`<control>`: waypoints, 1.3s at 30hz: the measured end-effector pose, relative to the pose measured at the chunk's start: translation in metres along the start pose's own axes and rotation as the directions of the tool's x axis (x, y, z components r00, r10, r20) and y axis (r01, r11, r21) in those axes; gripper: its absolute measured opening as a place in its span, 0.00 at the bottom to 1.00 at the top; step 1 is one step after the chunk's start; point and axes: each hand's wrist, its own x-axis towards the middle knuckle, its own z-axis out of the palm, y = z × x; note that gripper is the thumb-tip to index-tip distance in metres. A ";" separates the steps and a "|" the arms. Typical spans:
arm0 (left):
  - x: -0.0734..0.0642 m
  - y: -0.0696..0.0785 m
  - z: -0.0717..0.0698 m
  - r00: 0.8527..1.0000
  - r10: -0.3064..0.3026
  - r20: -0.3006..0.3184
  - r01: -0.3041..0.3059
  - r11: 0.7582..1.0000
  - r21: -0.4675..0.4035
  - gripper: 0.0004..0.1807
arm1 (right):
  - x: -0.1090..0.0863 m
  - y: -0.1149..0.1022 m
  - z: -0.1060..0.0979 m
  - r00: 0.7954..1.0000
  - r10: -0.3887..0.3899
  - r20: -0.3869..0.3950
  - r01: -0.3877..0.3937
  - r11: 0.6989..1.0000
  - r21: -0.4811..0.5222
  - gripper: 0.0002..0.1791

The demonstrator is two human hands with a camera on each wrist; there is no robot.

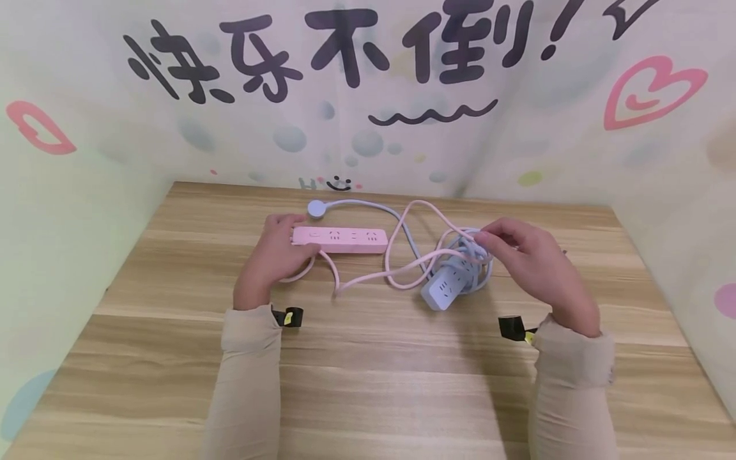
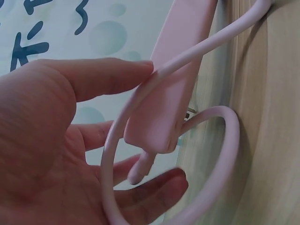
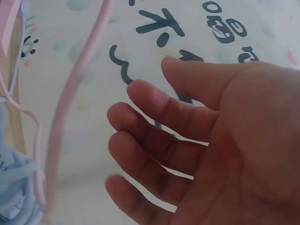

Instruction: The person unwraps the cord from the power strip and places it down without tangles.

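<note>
My left hand (image 1: 278,249) grips the left end of a pink power strip (image 1: 353,239), thumb at the near side and fingers at the far side. Its pink cord (image 2: 218,40) loops past the thumb and palm in the left wrist view. Farther right lies a light-blue power strip (image 1: 441,291) with its blue cord (image 1: 475,281) wrapped round it. Pink cord lies tangled over that bundle. My right hand (image 1: 531,262) is just right of the bundle. The right wrist view shows its fingers (image 3: 140,159) loosely bent, holding nothing, with the pink cord passing apart from them.
A round blue plug (image 1: 316,209) lies behind the pink strip, its cord running right to the bundle. The wooden table (image 1: 368,383) ends at a printed cloth backdrop (image 1: 368,140). Black wrist cameras (image 1: 510,328) sit at both cuffs.
</note>
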 end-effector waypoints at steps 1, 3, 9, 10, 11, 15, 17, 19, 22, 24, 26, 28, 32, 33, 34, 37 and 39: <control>0.000 0.000 0.000 1.000 -0.008 -0.004 0.008 1.000 0.007 0.40 | -0.002 -0.002 -0.002 1.000 0.001 0.003 -0.001 1.000 0.001 0.13; -0.001 0.000 0.000 1.000 -0.017 -0.017 0.017 0.999 0.028 0.40 | -0.006 -0.007 -0.004 0.999 -0.019 0.031 0.019 1.000 0.006 0.12; -0.003 0.004 -0.002 0.998 -0.032 -0.053 0.035 0.998 0.056 0.39 | -0.018 -0.028 -0.002 0.942 -0.122 0.313 0.140 0.989 -0.035 0.09; -0.003 0.005 -0.002 0.998 -0.029 -0.058 0.032 0.998 0.058 0.39 | -0.017 -0.029 0.001 0.922 -0.128 0.366 0.154 0.987 -0.044 0.09; -0.004 0.007 -0.003 0.997 -0.022 -0.068 0.026 0.998 0.060 0.38 | -0.016 -0.030 0.006 0.901 -0.135 0.413 0.169 0.985 -0.046 0.10; -0.012 0.023 -0.010 0.984 0.062 -0.167 -0.053 0.997 0.056 0.34 | -0.009 -0.031 0.024 0.843 -0.116 0.525 0.162 0.986 -0.042 0.14; -0.021 0.037 -0.014 0.959 0.122 -0.254 -0.116 0.992 0.039 0.31 | -0.006 -0.029 0.029 0.844 -0.101 0.527 0.152 0.987 -0.055 0.15; -0.032 0.054 -0.017 0.921 0.183 -0.345 -0.188 0.982 0.019 0.27 | -0.004 -0.027 0.030 0.855 -0.092 0.511 0.145 0.987 -0.065 0.14; -0.052 0.080 -0.013 0.849 0.279 -0.448 -0.317 0.948 -0.011 0.20 | -0.001 -0.026 0.030 0.866 -0.111 0.488 0.158 0.986 -0.057 0.12; -0.067 0.097 -0.002 0.819 0.335 -0.465 -0.382 0.924 -0.008 0.14 | 0.000 -0.026 0.030 0.874 -0.130 0.468 0.171 0.984 -0.046 0.12; -0.082 0.111 0.016 0.809 0.401 -0.430 -0.439 0.899 0.012 0.08 | 0.001 -0.027 0.031 0.885 -0.146 0.441 0.182 0.982 -0.040 0.12; -0.095 0.122 0.041 0.816 0.460 -0.349 -0.471 0.880 0.060 0.05 | 0.001 -0.028 0.032 0.903 -0.138 0.407 0.172 0.984 -0.048 0.14; -0.104 0.131 0.101 0.843 0.518 -0.145 -0.489 0.851 0.192 0.07 | 0.001 -0.028 0.029 0.926 -0.061 0.372 0.100 0.991 -0.085 0.17; -0.102 0.130 0.115 0.847 0.520 -0.111 -0.487 0.842 0.234 0.10 | 0.001 -0.027 0.028 0.927 -0.037 0.374 0.080 0.992 -0.099 0.19; -0.099 0.129 0.129 0.852 0.516 -0.084 -0.477 0.833 0.280 0.14 | 0.001 -0.027 0.027 0.927 -0.014 0.376 0.060 0.992 -0.113 0.21; -0.088 0.126 0.159 0.850 0.521 -0.075 -0.448 0.791 0.415 0.24 | 0.001 -0.024 0.023 0.927 0.041 0.372 0.030 0.983 -0.183 0.24; -0.082 0.124 0.171 0.834 0.543 -0.098 -0.433 0.753 0.495 0.29 | 0.002 -0.020 0.021 0.935 0.058 0.349 0.021 0.975 -0.219 0.24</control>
